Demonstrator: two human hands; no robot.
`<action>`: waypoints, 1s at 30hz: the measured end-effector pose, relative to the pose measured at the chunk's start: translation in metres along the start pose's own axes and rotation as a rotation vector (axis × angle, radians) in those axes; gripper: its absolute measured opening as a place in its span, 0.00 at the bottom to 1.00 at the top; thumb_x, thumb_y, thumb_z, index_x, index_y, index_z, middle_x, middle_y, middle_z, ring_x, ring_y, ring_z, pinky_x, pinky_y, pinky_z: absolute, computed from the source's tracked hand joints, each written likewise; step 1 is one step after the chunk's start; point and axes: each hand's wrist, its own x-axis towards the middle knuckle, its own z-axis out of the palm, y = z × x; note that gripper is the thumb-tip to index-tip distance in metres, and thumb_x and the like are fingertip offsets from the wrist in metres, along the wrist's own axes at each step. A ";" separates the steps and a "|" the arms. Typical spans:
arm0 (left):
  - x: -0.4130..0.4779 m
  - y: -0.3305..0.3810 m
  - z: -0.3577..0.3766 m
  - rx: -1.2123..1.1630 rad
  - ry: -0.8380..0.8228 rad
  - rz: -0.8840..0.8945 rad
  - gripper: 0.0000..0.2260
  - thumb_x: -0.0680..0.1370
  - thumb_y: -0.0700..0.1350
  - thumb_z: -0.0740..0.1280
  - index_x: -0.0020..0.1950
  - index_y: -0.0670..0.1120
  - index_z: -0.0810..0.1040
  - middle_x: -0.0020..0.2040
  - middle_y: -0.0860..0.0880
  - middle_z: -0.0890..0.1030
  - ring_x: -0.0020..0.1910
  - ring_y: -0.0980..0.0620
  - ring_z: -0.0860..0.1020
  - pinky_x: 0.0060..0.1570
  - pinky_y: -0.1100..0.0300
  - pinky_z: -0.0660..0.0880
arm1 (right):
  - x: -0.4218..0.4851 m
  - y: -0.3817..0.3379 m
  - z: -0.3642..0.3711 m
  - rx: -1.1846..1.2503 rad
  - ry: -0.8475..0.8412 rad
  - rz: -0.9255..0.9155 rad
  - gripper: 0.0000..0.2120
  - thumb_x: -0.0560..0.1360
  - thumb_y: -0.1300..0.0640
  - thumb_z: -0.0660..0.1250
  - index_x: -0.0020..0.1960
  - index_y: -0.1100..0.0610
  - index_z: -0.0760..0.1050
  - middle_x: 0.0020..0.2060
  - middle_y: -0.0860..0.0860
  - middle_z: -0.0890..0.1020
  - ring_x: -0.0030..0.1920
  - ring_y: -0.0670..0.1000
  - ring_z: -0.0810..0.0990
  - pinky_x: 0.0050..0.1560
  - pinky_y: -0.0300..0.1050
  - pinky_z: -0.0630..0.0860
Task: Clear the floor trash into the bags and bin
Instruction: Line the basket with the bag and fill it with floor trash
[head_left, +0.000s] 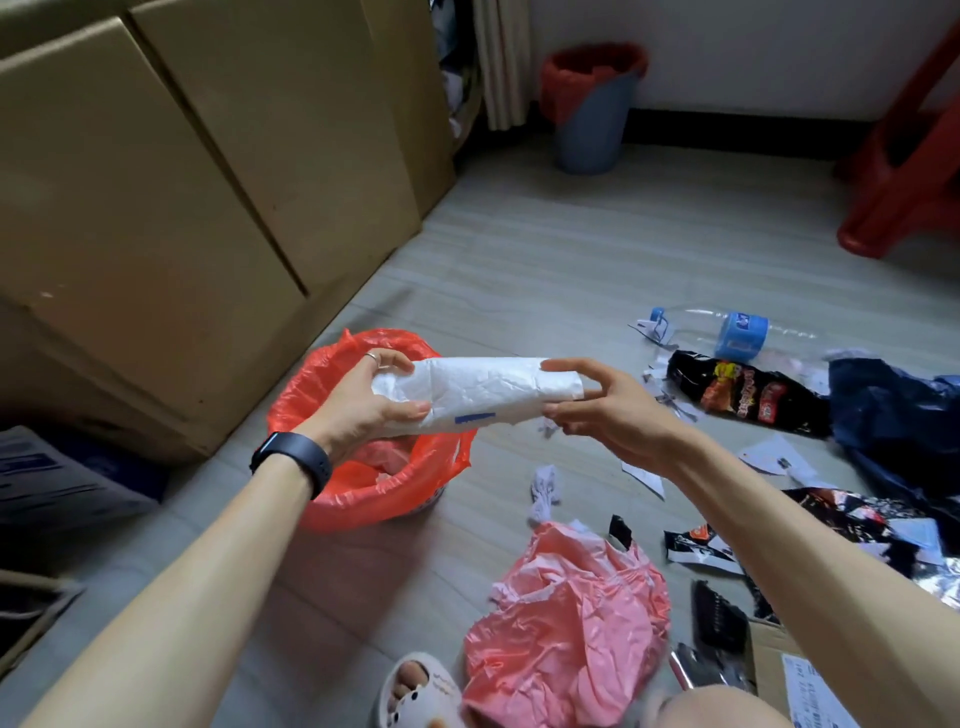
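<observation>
A crumpled white paper package (483, 395) is held level between both hands, above the rim of a small bin lined with a red bag (311, 395). My left hand (363, 402) grips its left end; my right hand (608, 410) pinches its right end. Loose trash lies on the floor to the right: a black snack wrapper (748, 397), a clear plastic bottle with a blue label (740, 335), a dark blue bag (898, 421), a pink plastic bag (566, 629), paper scraps (545, 491) and torn black wrappers (698, 543).
Cardboard boxes (171, 208) line the left wall. A second blue bin with a red liner (592, 109) stands at the far wall. A red plastic stool (909, 171) is at the far right. My slippered foot (421, 693) is at the bottom edge.
</observation>
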 end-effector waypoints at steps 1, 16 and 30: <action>0.002 -0.003 -0.008 0.007 0.013 0.040 0.22 0.63 0.40 0.80 0.51 0.53 0.76 0.60 0.53 0.75 0.50 0.54 0.79 0.45 0.53 0.81 | 0.004 -0.002 0.005 0.025 -0.020 0.009 0.25 0.68 0.65 0.77 0.63 0.55 0.78 0.44 0.60 0.81 0.41 0.56 0.76 0.44 0.46 0.76; 0.036 -0.124 -0.093 0.575 0.406 -0.193 0.16 0.73 0.49 0.69 0.61 0.57 0.76 0.70 0.46 0.66 0.72 0.45 0.62 0.70 0.54 0.60 | 0.135 0.003 0.153 -1.456 0.150 -0.494 0.20 0.75 0.57 0.64 0.66 0.53 0.72 0.55 0.58 0.82 0.52 0.63 0.79 0.44 0.49 0.71; 0.047 -0.178 -0.072 0.682 0.451 -0.384 0.32 0.74 0.44 0.63 0.78 0.49 0.59 0.78 0.49 0.42 0.70 0.42 0.67 0.67 0.50 0.66 | 0.218 0.094 0.173 -1.898 -0.108 -0.155 0.10 0.74 0.64 0.62 0.52 0.59 0.79 0.50 0.58 0.83 0.53 0.62 0.82 0.40 0.48 0.73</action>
